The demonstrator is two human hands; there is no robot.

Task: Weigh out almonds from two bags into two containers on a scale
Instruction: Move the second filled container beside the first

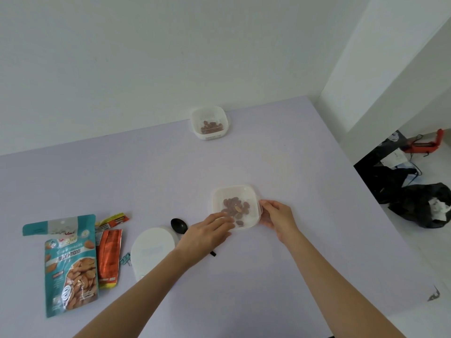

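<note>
A white square container (pixel 244 191) with several almonds (pixel 235 208) in it sits mid-table. My left hand (pixel 207 234) grips its near left corner and my right hand (pixel 277 214) holds its right side. A second white container (pixel 210 112) with almonds stands at the table's far edge by the wall. A white oval scale (pixel 151 250) lies left of my left forearm. A teal almond bag (pixel 70 267) and an orange bag (pixel 109 254) lie flat at the left. A black spoon (pixel 179 225) rests beside the scale, partly under my left hand.
The lilac table (pixel 244 276) meets the white wall at the back and ends at the right. A small teal clip (pixel 125 259) lies between the orange bag and the scale. Black bags (pixel 419 203) and an orange tool (pixel 424 145) are on the floor to the right.
</note>
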